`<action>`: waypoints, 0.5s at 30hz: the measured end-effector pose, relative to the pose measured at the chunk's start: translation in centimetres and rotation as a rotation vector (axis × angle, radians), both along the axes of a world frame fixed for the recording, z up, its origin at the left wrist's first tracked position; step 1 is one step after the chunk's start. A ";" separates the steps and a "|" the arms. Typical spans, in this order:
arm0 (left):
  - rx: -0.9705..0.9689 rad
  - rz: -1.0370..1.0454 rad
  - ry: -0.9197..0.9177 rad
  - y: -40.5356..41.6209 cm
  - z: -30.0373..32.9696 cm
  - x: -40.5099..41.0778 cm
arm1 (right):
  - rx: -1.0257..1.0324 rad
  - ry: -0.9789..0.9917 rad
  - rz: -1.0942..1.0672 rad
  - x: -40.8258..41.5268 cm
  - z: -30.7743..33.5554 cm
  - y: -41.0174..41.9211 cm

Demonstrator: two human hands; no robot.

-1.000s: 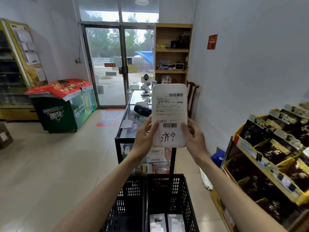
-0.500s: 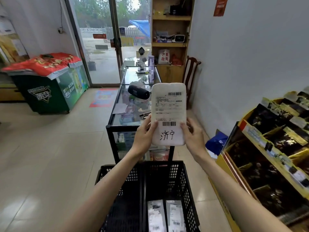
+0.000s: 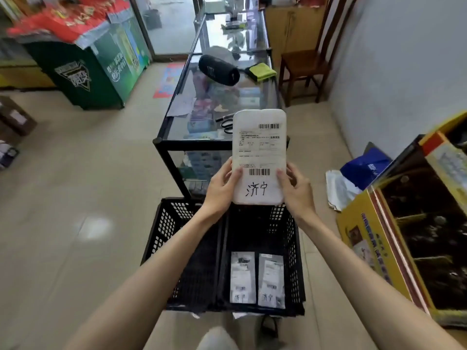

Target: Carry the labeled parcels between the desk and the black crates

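A white labeled parcel with barcodes and handwritten characters stands upright in front of me. My left hand grips its lower left edge and my right hand grips its lower right edge. It hangs above the far end of two black crates standing side by side on the floor. Two more labeled parcels lie flat in the right crate; the left crate looks bare inside. The glass desk stands just beyond the crates.
On the desk lie a black speaker, a yellow-green cloth, scissors and papers. A yellow display rack stands at my right, a blue bag by the wall, a wooden chair behind the desk, a green freezer at left.
My view has tipped downward, bringing the crates and their two parcels fully into sight. The parcel has come lower, toward the crates, still held by both hands.
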State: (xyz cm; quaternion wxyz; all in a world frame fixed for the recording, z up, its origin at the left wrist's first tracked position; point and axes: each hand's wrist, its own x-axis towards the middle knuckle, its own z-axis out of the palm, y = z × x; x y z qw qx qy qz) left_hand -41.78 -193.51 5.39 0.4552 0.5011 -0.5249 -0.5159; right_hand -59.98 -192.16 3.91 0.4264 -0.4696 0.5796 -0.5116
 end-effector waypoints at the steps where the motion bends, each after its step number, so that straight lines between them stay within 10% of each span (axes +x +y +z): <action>1: 0.030 0.001 0.001 -0.2 -1.1 0.0 | 0.026 0.001 0.006 0.0 -1.2 -0.3; 15: 0.332 -0.032 -0.056 -1.4 -22.7 0.8 | 0.384 -0.059 -0.059 1.0 -22.0 -0.1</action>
